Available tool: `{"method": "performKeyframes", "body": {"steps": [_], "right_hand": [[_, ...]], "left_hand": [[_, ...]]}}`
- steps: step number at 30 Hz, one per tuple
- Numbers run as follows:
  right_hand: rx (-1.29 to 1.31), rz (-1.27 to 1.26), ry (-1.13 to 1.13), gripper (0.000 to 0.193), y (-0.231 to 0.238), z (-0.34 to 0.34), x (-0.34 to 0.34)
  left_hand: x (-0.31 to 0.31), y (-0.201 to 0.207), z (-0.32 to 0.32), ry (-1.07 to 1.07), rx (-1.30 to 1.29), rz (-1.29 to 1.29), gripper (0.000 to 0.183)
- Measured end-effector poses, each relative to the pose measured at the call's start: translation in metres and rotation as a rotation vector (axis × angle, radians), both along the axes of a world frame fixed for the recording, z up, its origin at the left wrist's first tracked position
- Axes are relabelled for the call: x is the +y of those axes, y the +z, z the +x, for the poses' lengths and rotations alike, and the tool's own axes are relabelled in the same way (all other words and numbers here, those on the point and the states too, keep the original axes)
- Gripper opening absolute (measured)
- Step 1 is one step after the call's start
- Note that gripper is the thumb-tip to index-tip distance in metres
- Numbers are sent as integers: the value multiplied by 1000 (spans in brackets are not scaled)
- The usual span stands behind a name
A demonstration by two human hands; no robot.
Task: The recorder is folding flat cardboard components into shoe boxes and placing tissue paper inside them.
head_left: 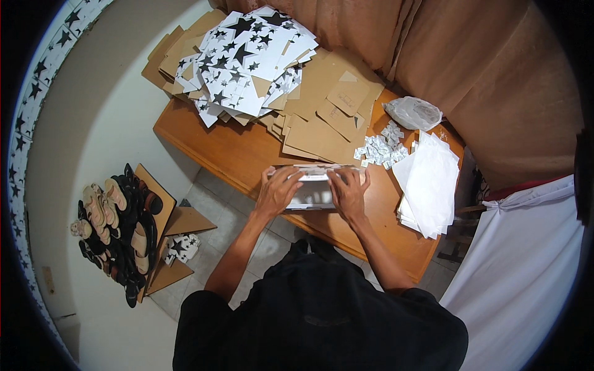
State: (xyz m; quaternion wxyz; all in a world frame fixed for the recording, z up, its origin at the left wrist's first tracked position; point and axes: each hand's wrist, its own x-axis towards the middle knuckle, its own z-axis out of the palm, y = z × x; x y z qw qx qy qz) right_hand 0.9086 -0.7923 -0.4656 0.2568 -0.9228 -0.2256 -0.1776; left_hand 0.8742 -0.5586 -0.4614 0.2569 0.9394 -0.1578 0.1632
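Observation:
A small cardboard box (308,199) with a white inside and a black-star print along its far edge is at the table's front edge. Round its left side curls my left hand (276,190), the fingers bent over the far rim. On the opposite side my right hand (348,193) grips the same rim, its fingers bent too. Both thumbs are mostly hidden. Just beyond the right hand lies a heap of small white packets (382,150), next to a stack of thin white paper sheets (428,185).
Flat brown cardboard pieces (318,133) cover the back of the wooden table (216,151). A tall pile of star-printed white sheets (247,62) rests at the back left. A clear plastic bag (413,113) stands at the back right. Shoes (117,222) fill a rack on the left.

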Motion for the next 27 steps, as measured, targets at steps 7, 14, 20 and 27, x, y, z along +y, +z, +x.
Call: {"method": "performKeyframes", "body": {"steps": [7,14,20,27], "right_hand": [[50,-4,56,32,-42,-40,-17],[2,8,134,28,-71,-43,-19],[39,28,196,13,-91,-44,-18],[92,-10,270,19,-99,-48,-21]], "left_hand": [[-10,-41,-40,-34,78,6,27],[-17,-77,-49,-37,158,-39,21],[-21,-89,-52,-36,125,-23,34],[-22,-105,-55,-29,115,-15,37]]}}
